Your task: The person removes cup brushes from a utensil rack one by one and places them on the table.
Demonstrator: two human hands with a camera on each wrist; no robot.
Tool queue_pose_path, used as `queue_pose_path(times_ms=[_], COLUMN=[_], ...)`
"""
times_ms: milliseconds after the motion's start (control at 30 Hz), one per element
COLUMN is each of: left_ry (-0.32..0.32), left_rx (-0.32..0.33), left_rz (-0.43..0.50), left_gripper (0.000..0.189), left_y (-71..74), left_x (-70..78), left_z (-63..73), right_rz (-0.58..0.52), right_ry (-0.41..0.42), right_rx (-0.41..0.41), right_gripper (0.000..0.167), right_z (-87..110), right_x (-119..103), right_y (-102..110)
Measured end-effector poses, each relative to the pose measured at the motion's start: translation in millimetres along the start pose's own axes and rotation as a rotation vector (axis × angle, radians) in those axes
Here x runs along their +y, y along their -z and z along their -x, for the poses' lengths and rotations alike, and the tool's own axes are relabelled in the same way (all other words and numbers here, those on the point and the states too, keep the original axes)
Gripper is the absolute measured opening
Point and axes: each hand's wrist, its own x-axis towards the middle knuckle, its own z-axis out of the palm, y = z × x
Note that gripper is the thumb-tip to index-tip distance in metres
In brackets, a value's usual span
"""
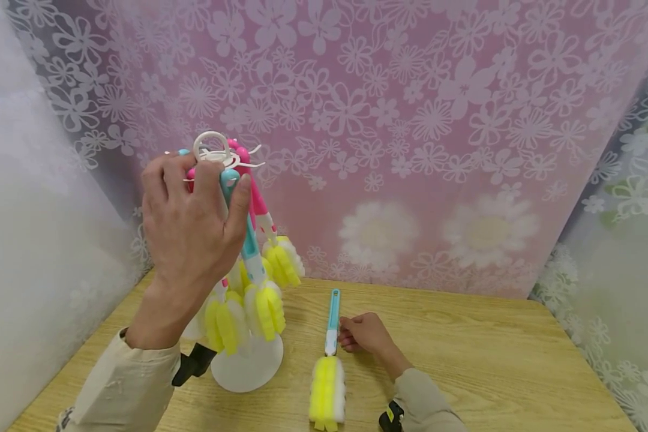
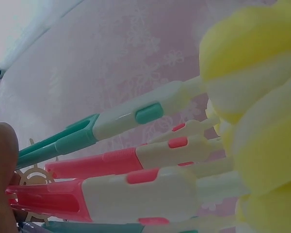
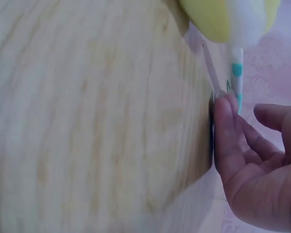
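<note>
A white stand (image 1: 248, 366) with a ring top carries several sponge bottle brushes with pink or blue handles and yellow-and-white heads. My left hand (image 1: 186, 219) is at the stand's top, its thumb and index finger pinching the top of a blue-handled bottle brush (image 1: 252, 240). Its other fingers reach over the rack, their tips partly hidden. On the table lies another blue-handled bottle brush (image 1: 326, 390), head toward me. Beside its handle rests my right hand (image 1: 369, 333), fingers loosely bent and thumb apart from them in the right wrist view (image 3: 262, 165).
The wooden table (image 1: 464, 360) extends to the right. A pink flowered curtain (image 1: 389, 150) hangs behind it, with pale sheets at both sides. In the left wrist view, pink handles (image 2: 106, 162) hang close to the left hand.
</note>
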Motion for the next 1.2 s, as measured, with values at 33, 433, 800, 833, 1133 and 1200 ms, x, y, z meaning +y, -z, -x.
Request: queue_pose_path(times_ms=[33,433,800,833,1133,1200], left_ry=[-0.002,0.020,0.026,0.030,0.088,0.094], left_rx=[0.000,0.009,0.080,0.084,0.070,0.059], left_rz=[0.001,0.010,0.012,0.015,0.047,0.072], left_gripper=[0.044,0.044,0.045,0.045,0.043,0.042], left_y=[-0.2,-1.1,-4.1,-4.2,-0.8,0.6], left_x=[0.1,1.9,4.1,3.8,3.1,2.4], left_z=[-0.1,-0.7,-7.0,-7.2,-7.1,-6.9], right_rz=[0.002,-0.020,-0.109,-0.110,-0.098,-0.103], right_ry=[0.009,0.212,0.307,0.312,0.366,0.375], right_rx=[0.012,0.147,0.089,0.085,0.092,0.093], right_gripper=[0.030,0.025,0.021,0.021,0.020,0.020], right_z=[0.5,0.0,12.7,14.1,19.2,19.6], right_x=[-0.5,-37.1,-76.5,-78.4,-88.0,-89.5], right_y=[1.6,13.3,9.7,9.3,8.0,8.1])
